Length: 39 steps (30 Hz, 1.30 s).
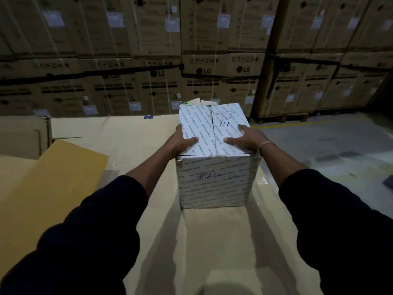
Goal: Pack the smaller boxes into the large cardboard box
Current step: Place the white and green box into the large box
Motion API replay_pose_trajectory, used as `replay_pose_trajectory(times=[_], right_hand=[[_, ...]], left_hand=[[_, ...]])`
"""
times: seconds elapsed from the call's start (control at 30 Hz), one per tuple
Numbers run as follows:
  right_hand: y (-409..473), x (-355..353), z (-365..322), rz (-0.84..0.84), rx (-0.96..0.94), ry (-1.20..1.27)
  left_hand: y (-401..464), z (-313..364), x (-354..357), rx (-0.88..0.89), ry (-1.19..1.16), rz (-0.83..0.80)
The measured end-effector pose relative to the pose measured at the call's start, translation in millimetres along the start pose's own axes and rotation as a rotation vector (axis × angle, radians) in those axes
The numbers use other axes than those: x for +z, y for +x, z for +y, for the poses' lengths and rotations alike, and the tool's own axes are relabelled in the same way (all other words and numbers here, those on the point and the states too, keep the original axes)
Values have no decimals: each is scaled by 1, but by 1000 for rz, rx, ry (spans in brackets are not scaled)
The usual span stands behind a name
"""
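Note:
A white box (pixel 214 179) wrapped in printed tape, with handwriting on its top and front, stands in the middle of the view on a pale cardboard surface (pixel 136 133). My left hand (pixel 184 139) grips its top left edge, thumb lying on the top. My right hand (pixel 244 139) presses on the top right, fingers spread over the tape. Both arms wear dark sleeves. Behind the box, the corner of another white item (pixel 197 101) sticks up. I cannot tell whether the pale surface is the inside of the large box.
A brown cardboard flap (pixel 53 184) slopes at the left. Stacked appliance cartons (pixel 157 81) form a wall across the back, some on a wooden pallet (pixel 282 117). Grey floor with a yellow line (pixel 319 133) lies to the right.

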State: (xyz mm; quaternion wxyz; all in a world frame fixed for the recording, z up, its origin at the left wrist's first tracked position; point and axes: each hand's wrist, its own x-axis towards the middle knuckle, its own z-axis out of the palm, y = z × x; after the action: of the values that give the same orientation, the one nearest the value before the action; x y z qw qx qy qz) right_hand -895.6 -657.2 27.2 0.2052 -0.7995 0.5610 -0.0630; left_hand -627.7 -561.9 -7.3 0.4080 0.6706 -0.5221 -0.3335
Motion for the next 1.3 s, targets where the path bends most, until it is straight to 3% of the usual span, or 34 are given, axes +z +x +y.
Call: replay_pose_trajectory(times=[0.17, 0.6, 1.3], right_hand=[[-1, 9, 18, 17, -102, 141], [-64, 31, -13, 90, -216, 162], [-300, 36, -252, 513, -399, 188]], left_hand=[[-8, 2, 6, 27, 44, 20], [-93, -6, -18, 162, 63, 61], [-342, 13, -231, 433, 195, 363]])
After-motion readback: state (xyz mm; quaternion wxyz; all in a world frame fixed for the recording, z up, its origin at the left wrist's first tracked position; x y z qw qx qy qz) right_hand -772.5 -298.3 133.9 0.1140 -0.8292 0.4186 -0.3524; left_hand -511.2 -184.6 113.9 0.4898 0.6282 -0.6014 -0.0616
